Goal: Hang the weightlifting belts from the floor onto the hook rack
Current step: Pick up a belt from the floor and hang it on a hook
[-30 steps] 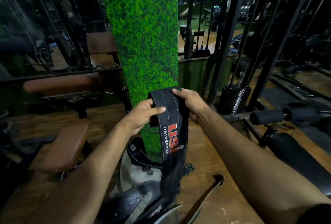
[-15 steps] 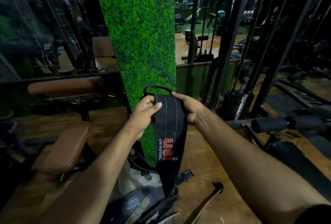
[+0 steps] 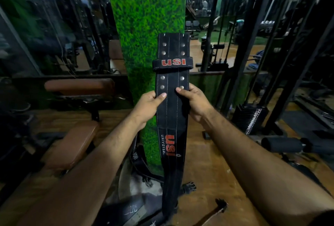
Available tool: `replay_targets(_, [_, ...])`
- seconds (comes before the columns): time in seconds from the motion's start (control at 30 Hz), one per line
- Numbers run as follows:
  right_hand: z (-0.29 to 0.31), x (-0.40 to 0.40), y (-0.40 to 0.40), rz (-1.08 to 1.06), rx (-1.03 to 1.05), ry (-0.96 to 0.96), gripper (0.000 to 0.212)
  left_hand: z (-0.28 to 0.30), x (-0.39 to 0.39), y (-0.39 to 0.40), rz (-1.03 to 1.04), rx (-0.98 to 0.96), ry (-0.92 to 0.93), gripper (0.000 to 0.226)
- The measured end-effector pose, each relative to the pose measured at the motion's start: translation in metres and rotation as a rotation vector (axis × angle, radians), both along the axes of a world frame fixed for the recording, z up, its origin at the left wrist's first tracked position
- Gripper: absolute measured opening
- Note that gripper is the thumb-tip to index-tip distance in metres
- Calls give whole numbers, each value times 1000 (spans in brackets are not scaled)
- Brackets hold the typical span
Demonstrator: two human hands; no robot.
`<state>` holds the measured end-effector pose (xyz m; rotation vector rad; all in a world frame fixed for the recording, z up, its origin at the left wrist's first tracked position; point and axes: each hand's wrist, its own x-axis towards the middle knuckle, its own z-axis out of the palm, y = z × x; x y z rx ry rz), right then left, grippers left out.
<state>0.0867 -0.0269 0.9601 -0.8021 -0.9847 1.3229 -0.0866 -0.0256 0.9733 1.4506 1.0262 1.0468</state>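
I've raised the black belt (image 3: 171,110) upright; its riveted end and keeper loop now stand above my hands instead of folding over them. My left hand (image 3: 149,107) and right hand (image 3: 194,104) pinch its edges, thumbs in front, and its tail hangs below them to the other belts (image 3: 137,206) on the floor (image 3: 207,162).

head-worn view, facing forward-down, close

Left hand (image 3: 148,106) and right hand (image 3: 195,103) raised, thumbs forward, gripping belt (image 3: 172,99) edges
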Motion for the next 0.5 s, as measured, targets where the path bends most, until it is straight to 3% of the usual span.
replay_targets(0.07, [16, -4, 4, -14, 19, -7, 17, 10, -1, 5, 21, 32, -34, 43])
replay_targets(0.17, [43, -18, 9, -101, 54, 7, 32, 24, 0, 12, 27, 63, -100, 34])
replay_targets(0.33, [85, -38, 22, -255, 168, -30, 12, 57, -2, 31, 16, 122, -201, 21])
replay_targets(0.5, [123, -49, 42, -371, 239, -7, 17, 63, -6, 42, 50, 222, -233, 25])
